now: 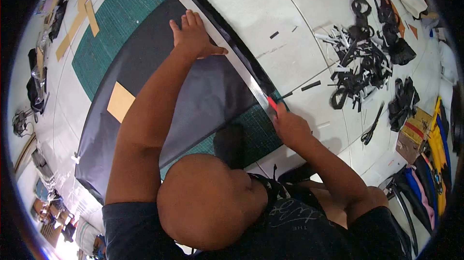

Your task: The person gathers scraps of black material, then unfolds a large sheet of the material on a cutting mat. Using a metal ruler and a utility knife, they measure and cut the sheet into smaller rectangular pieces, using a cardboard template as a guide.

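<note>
My left hand (194, 37) lies with fingers spread on a long metal ruler (237, 62), pressing it on dark fabric (208, 93). The ruler runs diagonally along the fabric's right side, with a narrow black strip (227, 30) beyond its edge. Closed round a red cutter (272, 103), my right hand (291, 125) is at the ruler's lower end, where the cutter's tip meets the fabric's corner. Under the fabric is a green cutting mat (104, 40). A tan card piece (120, 102) rests on the fabric beside my left forearm.
Black and white scraps (360, 61) are heaped on the tiled floor at the right, with black scissors (373, 124) below them. Tan pattern pieces (77, 23) lie at the upper left. Folded coloured fabrics (437, 148) are at the far right.
</note>
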### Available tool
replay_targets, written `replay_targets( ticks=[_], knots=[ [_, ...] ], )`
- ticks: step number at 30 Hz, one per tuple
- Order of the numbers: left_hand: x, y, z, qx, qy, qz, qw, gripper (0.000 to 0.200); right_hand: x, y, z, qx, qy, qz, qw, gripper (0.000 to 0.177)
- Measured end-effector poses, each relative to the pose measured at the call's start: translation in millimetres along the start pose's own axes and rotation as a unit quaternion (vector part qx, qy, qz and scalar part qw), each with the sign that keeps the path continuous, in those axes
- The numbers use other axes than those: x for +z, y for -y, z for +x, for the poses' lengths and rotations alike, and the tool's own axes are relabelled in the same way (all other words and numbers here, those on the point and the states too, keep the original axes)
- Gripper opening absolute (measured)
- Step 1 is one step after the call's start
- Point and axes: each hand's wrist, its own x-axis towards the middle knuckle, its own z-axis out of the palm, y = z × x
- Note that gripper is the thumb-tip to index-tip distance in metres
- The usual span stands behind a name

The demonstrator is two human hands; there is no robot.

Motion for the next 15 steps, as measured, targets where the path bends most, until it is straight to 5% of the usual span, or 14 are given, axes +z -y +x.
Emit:
replay_targets(
  ticks=[9,12,15],
  knots=[
    [-5,-1,-2,-0.005,0.007,-0.014,1.000,0.138,22,-49,-32,-0.025,-0.042,-0.020,0.999,0.029],
    [-2,2,0,0.007,-0.010,-0.026,1.000,0.146,-17,-38,-34,-0.031,-0.068,0.021,0.997,0.029],
    [-5,11,1,0.015,-0.028,-0.054,0.998,0.121,-32,-31,-10,-0.048,-0.095,0.196,0.975,0.031]
  ],
)
